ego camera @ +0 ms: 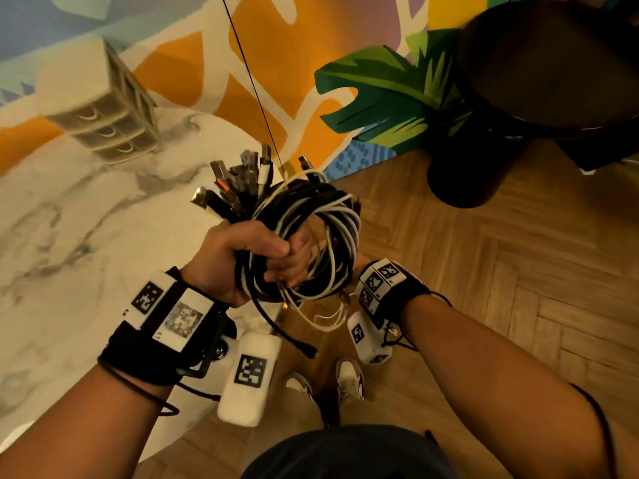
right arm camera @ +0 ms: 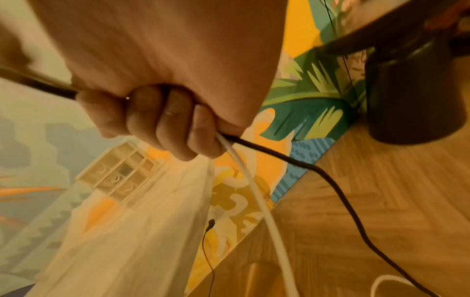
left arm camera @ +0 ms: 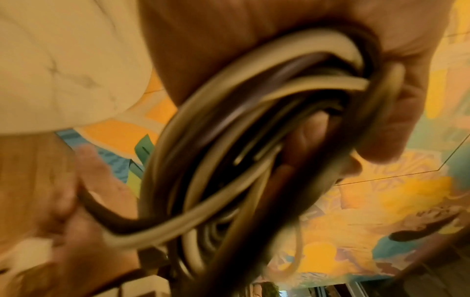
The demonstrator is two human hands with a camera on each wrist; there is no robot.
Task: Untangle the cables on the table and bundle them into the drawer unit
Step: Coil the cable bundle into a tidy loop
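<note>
A coil of black and white cables is held in the air over the table's edge, with several USB plugs sticking up from it. My left hand grips the coil in a fist, thumb over the top; its wrist view shows the blurred cable loops against the palm. My right hand reaches in from the right and its curled fingers hold a black strand and a white strand. Loose ends hang below. The beige drawer unit stands at the back of the marble table, drawers closed.
A dark round side table on a thick base stands on the wooden floor to the right. A painted wall runs behind, and a thin black cord hangs in front of it. My shoes are below the coil.
</note>
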